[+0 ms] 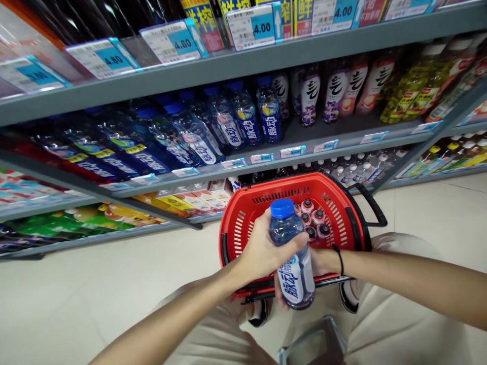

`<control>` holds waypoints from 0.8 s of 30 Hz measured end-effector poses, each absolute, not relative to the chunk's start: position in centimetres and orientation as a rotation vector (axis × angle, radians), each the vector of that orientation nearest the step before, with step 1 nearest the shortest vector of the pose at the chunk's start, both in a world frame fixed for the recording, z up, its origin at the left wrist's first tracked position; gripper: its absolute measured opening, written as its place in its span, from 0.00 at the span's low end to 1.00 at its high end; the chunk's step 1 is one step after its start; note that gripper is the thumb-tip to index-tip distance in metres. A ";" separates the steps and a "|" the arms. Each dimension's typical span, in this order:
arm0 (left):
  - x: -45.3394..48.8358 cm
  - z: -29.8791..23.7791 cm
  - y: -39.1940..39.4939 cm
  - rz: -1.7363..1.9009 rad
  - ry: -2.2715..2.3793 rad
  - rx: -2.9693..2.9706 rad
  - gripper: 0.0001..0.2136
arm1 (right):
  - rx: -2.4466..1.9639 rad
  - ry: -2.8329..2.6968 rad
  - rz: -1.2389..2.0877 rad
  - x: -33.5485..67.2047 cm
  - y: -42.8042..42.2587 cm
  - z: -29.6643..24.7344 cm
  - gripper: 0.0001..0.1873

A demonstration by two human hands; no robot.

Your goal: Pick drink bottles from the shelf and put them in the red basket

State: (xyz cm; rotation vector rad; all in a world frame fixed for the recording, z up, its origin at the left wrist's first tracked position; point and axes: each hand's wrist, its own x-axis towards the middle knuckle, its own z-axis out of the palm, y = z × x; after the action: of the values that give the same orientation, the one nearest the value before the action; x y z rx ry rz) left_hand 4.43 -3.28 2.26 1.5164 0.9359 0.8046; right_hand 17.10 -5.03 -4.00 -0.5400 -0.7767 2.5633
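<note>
Left fingers [291,243] wrap the bottle [292,263] at its shoulder; right hand [317,261], mostly hidden, cups it from behind. Bottle sits over basket [243,218] at its 6 o'clock rim. Step: holding over basket; lowering in needs room beside small bottles [314,218].

Basket [247,215] sits on the floor [76,294] just before the shelving, directly below the middle shelf [266,152]; small capped bottles [314,218] stand inside the basket toward its far right side. Over the basket's near rim a bottle [294,263] is held tilted, left hand [262,248] wrapped round its upper part from the basket's left, right hand [315,263] behind its lower part from the basket's right. Above and behind the basket, rows of bottles [236,121] fill the middle shelf, price tags [251,25] line the shelf over that, and cartons [198,200] lie on the low shelf left of the basket.
</note>
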 end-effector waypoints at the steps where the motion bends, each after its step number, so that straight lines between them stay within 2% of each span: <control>1: 4.4 2.2 -3.3 0.804 0.944 1.512 0.18 | -0.528 -0.822 2.553 17.0 -5.0 -4.4 0.33; 6: 4.0 2.3 -3.4 0.802 0.954 1.502 0.18 | -0.544 -0.872 2.595 17.0 -5.2 -6.9 0.37; 10: 3.6 2.5 -3.0 0.825 0.958 1.518 0.20 | -0.627 -0.772 2.575 16.8 -5.1 -6.5 0.39; 16: 3.3 1.9 -1.2 0.926 1.228 1.577 0.21 | -0.943 -0.639 2.112 16.4 -4.9 -5.5 0.33; 24: 3.3 0.9 -1.1 0.839 1.065 1.588 0.22 | -0.938 -0.574 2.206 16.9 -5.4 -6.4 0.39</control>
State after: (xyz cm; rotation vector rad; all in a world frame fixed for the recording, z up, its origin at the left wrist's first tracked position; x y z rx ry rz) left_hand 3.33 -1.14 0.93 1.5880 1.0645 0.8391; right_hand 16.93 -5.44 -6.35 -0.9384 -0.5738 2.2063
